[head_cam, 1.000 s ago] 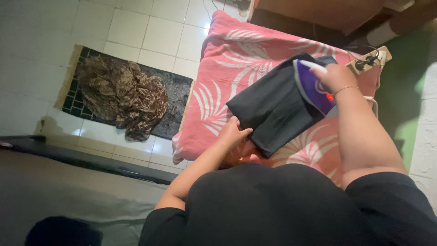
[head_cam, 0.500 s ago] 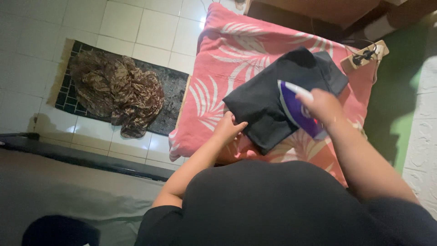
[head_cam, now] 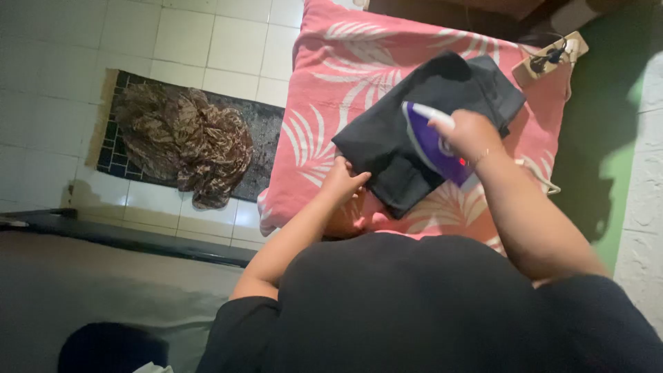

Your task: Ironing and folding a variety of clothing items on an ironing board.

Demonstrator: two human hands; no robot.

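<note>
While the right hand (head_cam: pixel 468 132) is wrapped around the handle of a purple and white iron (head_cam: pixel 431 141), the iron rests on a folded black garment (head_cam: pixel 414 117) just right of the frame's centre. That hand's fingers are closed on the handle, and a thin bracelet shows at the wrist. A small red light glows on the iron's side near the hand. The left hand (head_cam: pixel 343 181) sits at the lower left edge of the black garment, fingers curled over the cloth's near corner and pinching it against the surface beneath. The garment lies at a slant on a pink blanket with white leaf patterns (head_cam: pixel 324 90), which covers the upper middle of the frame and serves as the pressing surface. A white cord (head_cam: pixel 542 178) trails off the blanket's right side below the iron. At the upper right corner, a power strip with a dark plug (head_cam: pixel 549 54) lies at the blanket's far edge. On the left of the frame, a crumpled brown patterned cloth (head_cam: pixel 183 135) is heaped on a dark mat (head_cam: pixel 266 135) that lies on a white tiled floor (head_cam: pixel 207 34). The person's black shirt (head_cam: pixel 414 311) fills the lower part of the frame.
</note>
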